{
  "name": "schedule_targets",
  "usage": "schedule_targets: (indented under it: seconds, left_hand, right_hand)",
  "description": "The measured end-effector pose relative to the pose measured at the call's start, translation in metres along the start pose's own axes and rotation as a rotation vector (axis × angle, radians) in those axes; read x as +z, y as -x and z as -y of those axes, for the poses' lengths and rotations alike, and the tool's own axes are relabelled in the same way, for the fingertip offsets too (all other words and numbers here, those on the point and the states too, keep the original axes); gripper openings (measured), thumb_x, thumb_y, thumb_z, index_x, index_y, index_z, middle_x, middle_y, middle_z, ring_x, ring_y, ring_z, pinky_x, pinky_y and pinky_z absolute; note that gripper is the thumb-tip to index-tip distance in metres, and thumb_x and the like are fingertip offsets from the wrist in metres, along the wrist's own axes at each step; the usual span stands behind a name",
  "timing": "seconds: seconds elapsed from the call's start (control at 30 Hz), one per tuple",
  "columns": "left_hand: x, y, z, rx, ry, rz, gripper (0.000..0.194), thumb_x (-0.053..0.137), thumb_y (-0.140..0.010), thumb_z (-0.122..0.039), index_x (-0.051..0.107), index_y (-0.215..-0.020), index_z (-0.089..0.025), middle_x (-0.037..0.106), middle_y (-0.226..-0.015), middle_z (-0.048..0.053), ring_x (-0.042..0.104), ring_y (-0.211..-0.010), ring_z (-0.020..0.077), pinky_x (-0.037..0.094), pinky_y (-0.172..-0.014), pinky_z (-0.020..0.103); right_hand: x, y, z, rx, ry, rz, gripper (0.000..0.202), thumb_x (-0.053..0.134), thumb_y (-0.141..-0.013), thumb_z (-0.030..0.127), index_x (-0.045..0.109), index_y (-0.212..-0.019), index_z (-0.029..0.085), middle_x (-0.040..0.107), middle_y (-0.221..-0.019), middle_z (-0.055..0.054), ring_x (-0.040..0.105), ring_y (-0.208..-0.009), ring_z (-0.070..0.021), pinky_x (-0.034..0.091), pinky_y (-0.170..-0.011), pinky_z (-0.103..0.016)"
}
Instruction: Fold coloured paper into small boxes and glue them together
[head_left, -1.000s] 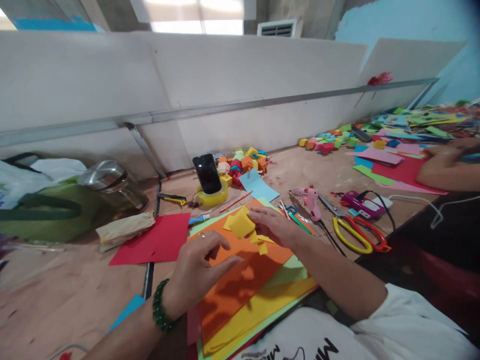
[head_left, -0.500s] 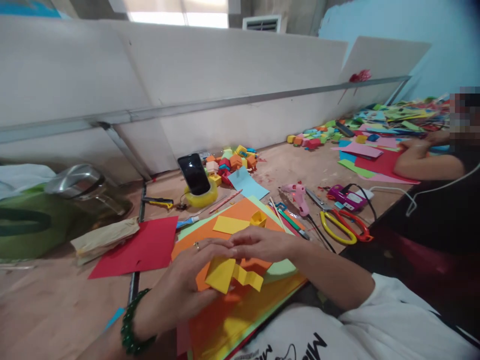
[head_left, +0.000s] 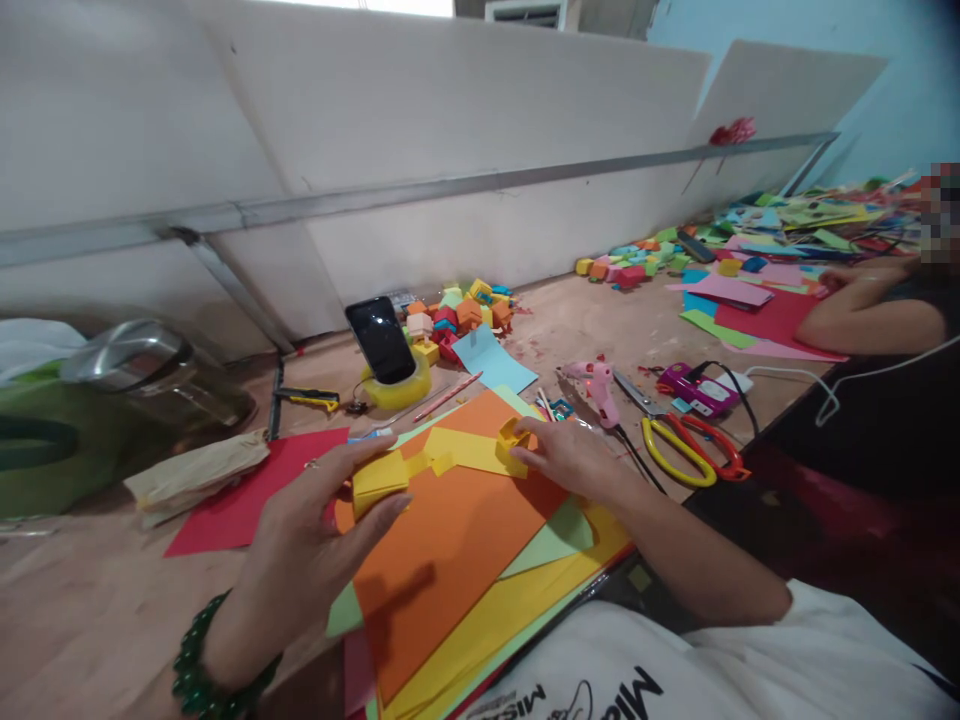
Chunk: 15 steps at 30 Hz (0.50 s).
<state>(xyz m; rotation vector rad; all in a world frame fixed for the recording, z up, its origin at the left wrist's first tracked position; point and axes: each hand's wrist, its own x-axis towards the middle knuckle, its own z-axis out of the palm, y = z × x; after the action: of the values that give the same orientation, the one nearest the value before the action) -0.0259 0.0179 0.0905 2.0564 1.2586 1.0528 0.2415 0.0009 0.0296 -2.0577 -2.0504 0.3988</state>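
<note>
Between the thumb and fingers of my left hand (head_left: 315, 510) is a yellow paper box (head_left: 380, 482), and a folded yellow strip sticks out from its right side. My right hand (head_left: 574, 462) pinches a smaller yellow folded paper piece (head_left: 511, 443) at the right end of a flat yellow paper rectangle (head_left: 461, 450). Under both hands lies an orange sheet (head_left: 442, 550), on top of a stack of green and yellow sheets (head_left: 510, 610).
A phone (head_left: 381, 340) leans in a tape roll (head_left: 397, 388), with small paper boxes (head_left: 469, 315) behind. Rightward are a pink glue gun (head_left: 596, 390), scissors (head_left: 679, 445) and a purple power strip (head_left: 697, 392). A co-worker's arm (head_left: 874, 315) rests at far right. A jar (head_left: 180, 375) stands left.
My hands have parted. The left moved left and up with the yellow box; the right moved to the small folded yellow piece and took hold of it. The view tilted slightly down.
</note>
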Motion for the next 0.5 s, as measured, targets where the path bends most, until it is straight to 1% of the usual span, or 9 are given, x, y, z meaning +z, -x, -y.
schedule_targets:
  seconds: [0.07,0.13,0.17,0.23,0.3,0.37,0.43,0.47,0.5]
  left_hand:
    - [-0.001,0.000,0.000,-0.009,-0.008,-0.014,0.045,0.079,-0.060,-0.042,0.071,-0.101,-0.025,0.073,-0.102,0.006,0.066,-0.080,0.0240,0.050,-0.069,0.028]
    - [-0.001,0.002,0.000,-0.018,-0.006,-0.019,0.049,0.080,-0.059,-0.043,0.070,-0.104,-0.025,0.072,-0.102,0.006,0.065,-0.079,0.0235,0.050,-0.069,0.028]
    - [-0.001,0.003,0.000,-0.023,-0.005,-0.016,0.050,0.080,-0.058,-0.043,0.070,-0.104,-0.026,0.072,-0.101,0.006,0.065,-0.079,0.0235,0.051,-0.069,0.028]
    - [-0.001,0.006,0.002,-0.027,-0.015,-0.001,0.051,0.080,-0.058,-0.044,0.070,-0.105,-0.026,0.072,-0.099,0.006,0.065,-0.078,0.0234,0.051,-0.064,0.026]
    - [0.000,0.009,0.005,-0.019,-0.028,0.021,0.052,0.079,-0.059,-0.044,0.069,-0.107,-0.027,0.072,-0.097,0.006,0.064,-0.077,0.0238,0.049,-0.056,0.025]
    - [0.001,0.011,0.008,-0.011,-0.030,0.040,0.050,0.079,-0.060,-0.044,0.070,-0.106,-0.027,0.072,-0.096,0.006,0.064,-0.079,0.0247,0.049,-0.055,0.025]
    - [0.003,0.013,0.012,-0.013,-0.026,0.060,0.048,0.080,-0.059,-0.042,0.071,-0.104,-0.027,0.072,-0.097,0.006,0.063,-0.081,0.0253,0.050,-0.059,0.026]
    - [0.004,0.014,0.013,-0.018,-0.028,0.076,0.047,0.081,-0.059,-0.041,0.071,-0.103,-0.027,0.072,-0.097,0.006,0.063,-0.082,0.0253,0.051,-0.063,0.027]
    - [0.005,0.014,0.014,-0.020,-0.031,0.097,0.047,0.081,-0.059,-0.040,0.071,-0.103,-0.027,0.072,-0.098,0.006,0.063,-0.082,0.0251,0.051,-0.066,0.028]
  right_hand:
    - [0.000,-0.001,0.001,-0.085,-0.047,0.027,0.016,0.051,-0.086,0.019,0.065,-0.092,0.021,0.067,-0.071,-0.001,0.058,-0.063,-0.0150,0.031,-0.055,-0.023]
    - [-0.001,0.003,0.006,-0.225,-0.084,0.048,0.016,0.050,-0.082,0.011,0.063,-0.082,0.021,0.066,-0.074,-0.001,0.056,-0.064,-0.0134,0.032,-0.056,-0.022]
    - [-0.002,0.006,0.010,-0.302,-0.089,0.063,0.017,0.049,-0.080,0.009,0.062,-0.081,0.020,0.066,-0.075,-0.001,0.056,-0.066,-0.0132,0.032,-0.057,-0.021]
    - [-0.002,0.014,0.022,-0.443,-0.050,0.127,0.018,0.051,-0.079,0.008,0.063,-0.083,0.021,0.065,-0.079,-0.002,0.056,-0.066,-0.0134,0.030,-0.054,-0.021]
    - [0.001,0.022,0.033,-0.555,0.033,0.227,0.021,0.052,-0.080,0.008,0.065,-0.091,0.021,0.065,-0.083,-0.003,0.055,-0.064,-0.0134,0.028,-0.051,-0.023]
    - [0.007,0.027,0.037,-0.628,0.047,0.275,0.023,0.053,-0.085,0.015,0.065,-0.103,0.023,0.065,-0.087,-0.003,0.056,-0.064,-0.0135,0.028,-0.050,-0.023]
    - [0.011,0.029,0.029,-0.639,-0.014,0.225,0.027,0.051,-0.090,0.026,0.061,-0.115,0.026,0.065,-0.089,-0.003,0.059,-0.070,-0.0139,0.033,-0.054,-0.023]
    - [0.012,0.029,0.020,-0.618,-0.051,0.171,0.029,0.050,-0.091,0.029,0.059,-0.118,0.027,0.065,-0.091,-0.003,0.060,-0.074,-0.0141,0.036,-0.058,-0.022]
    - [0.011,0.030,0.010,-0.571,-0.067,0.108,0.029,0.050,-0.091,0.029,0.060,-0.118,0.027,0.064,-0.092,-0.004,0.060,-0.078,-0.0145,0.039,-0.061,-0.022]
